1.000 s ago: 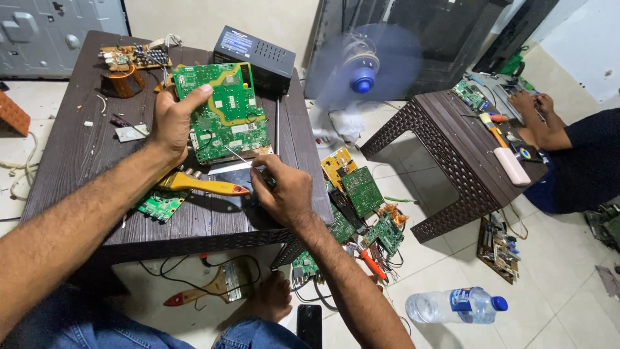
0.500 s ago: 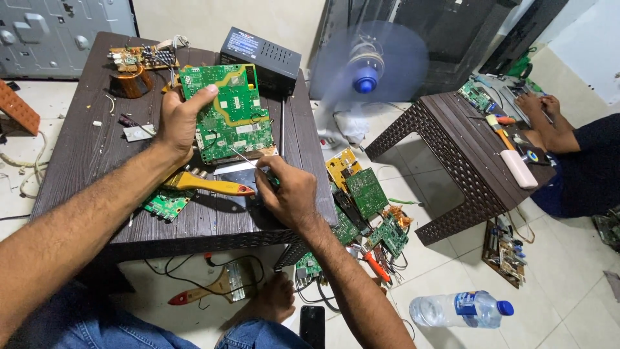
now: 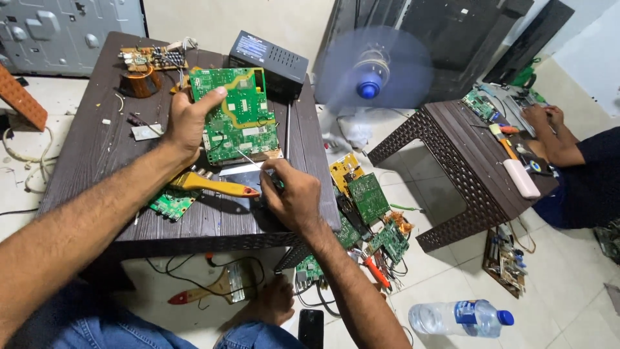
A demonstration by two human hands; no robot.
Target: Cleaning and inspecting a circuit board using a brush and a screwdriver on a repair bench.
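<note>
While the left hand (image 3: pixel 187 123) clamps the green circuit board (image 3: pixel 239 116) tilted at the table's (image 3: pixel 84 161) twelve o'clock, the right hand (image 3: pixel 292 197) pinches a thin screwdriver (image 3: pixel 253 160). Its tip meets the board's five o'clock corner; yellow-handled brush (image 3: pixel 213 186) lies at seven

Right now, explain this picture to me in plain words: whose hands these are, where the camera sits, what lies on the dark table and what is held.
There is no machine here. A person wears a camera on the head, so the one view looks down along their own arms.

The left hand grips a green circuit board by its edge and tilts it up off the dark table. The right hand holds a thin metal tool whose tip points at the board's lower edge.

On the table also lie a yellow-handled brush, a smaller green board, a black box and a coil with parts.

Beyond it a blue fan spins. More boards lie on the floor, beside a water bottle. At the right, another person's hands work at a second table.
</note>
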